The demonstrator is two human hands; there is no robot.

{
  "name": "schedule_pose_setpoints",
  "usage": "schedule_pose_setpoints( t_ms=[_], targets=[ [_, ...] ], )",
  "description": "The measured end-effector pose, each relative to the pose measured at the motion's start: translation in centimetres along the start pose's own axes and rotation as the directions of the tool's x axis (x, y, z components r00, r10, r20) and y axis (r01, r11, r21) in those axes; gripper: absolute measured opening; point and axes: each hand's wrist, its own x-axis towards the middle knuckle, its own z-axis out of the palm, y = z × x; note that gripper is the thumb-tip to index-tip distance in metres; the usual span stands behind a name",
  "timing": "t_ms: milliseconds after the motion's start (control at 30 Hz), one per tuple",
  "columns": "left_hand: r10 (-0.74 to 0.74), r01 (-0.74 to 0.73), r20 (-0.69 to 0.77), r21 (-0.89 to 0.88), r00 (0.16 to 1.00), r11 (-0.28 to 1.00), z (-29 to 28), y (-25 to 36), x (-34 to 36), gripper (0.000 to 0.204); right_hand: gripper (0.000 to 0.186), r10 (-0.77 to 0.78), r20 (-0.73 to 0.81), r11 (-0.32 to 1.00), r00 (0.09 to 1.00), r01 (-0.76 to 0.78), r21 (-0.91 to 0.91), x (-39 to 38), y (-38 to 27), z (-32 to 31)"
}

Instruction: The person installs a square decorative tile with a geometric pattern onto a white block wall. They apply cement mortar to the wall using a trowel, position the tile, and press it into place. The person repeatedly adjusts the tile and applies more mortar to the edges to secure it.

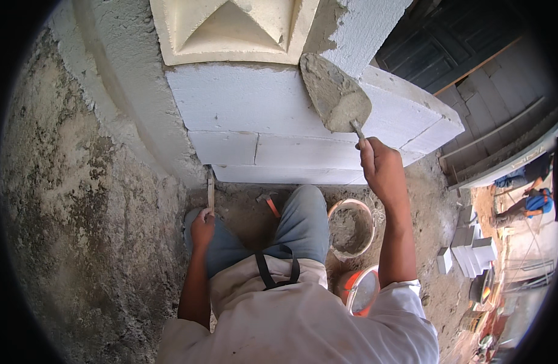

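My right hand (382,167) is closed round the handle of a pointed trowel (333,91). Grey mortar coats its blade, which is raised in front of the white block wall (242,100), its tip near the lower right corner of a cream moulded vent block (230,33). The vent block sits on top of the wall, with a raised triangular shape inside its frame. Low on the left, my left hand (202,229) grips a narrow, flat, wood-coloured strip (211,189), held upright near the wall's lower left corner. Part of the strip is hidden in the fist.
A bucket of mortar (350,229) stands right of my knees, with an orange bucket (359,291) nearer me. A tool with an orange handle (271,205) lies by the wall's foot. A rough wall (85,230) rises at left. Stacked blocks (470,246) and another person (527,203) are far right.
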Motion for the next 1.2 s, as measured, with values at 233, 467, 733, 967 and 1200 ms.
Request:
schedule_pose_setpoints(
  t_ms=[233,467,733,967,1200],
  targets=[
    [0.026,-0.027,0.017,0.060,1.000,0.998,-0.5,1.7,-0.2,0.038,0.029,-0.035,0.061,0.995,0.998,0.029,0.096,-4.6,-0.2,7.1],
    [0.041,-0.043,-0.076,-0.028,0.996,0.999,-0.5,0.5,-0.7,0.035,0.035,-0.328,0.011,0.944,0.945,0.328,-0.034,2.3,-9.5,10.0],
    [-0.057,0.039,-0.062,-0.259,0.996,0.965,-1.2,-0.6,-0.1,0.033,0.036,-0.299,0.019,0.945,0.954,0.298,-0.133,4.1,-11.5,9.7],
    [0.018,-0.046,-0.102,-0.276,0.995,0.960,-1.4,-0.9,-0.6,0.034,0.037,-0.064,0.040,0.996,0.997,0.061,0.071,1.3,-7.0,9.4],
    [0.037,-0.063,-0.107,-0.242,0.994,0.968,-1.3,-1.0,-0.5,0.032,0.032,-0.180,0.021,0.974,0.983,0.175,0.142,-2.1,-11.6,14.1]
  ],
)
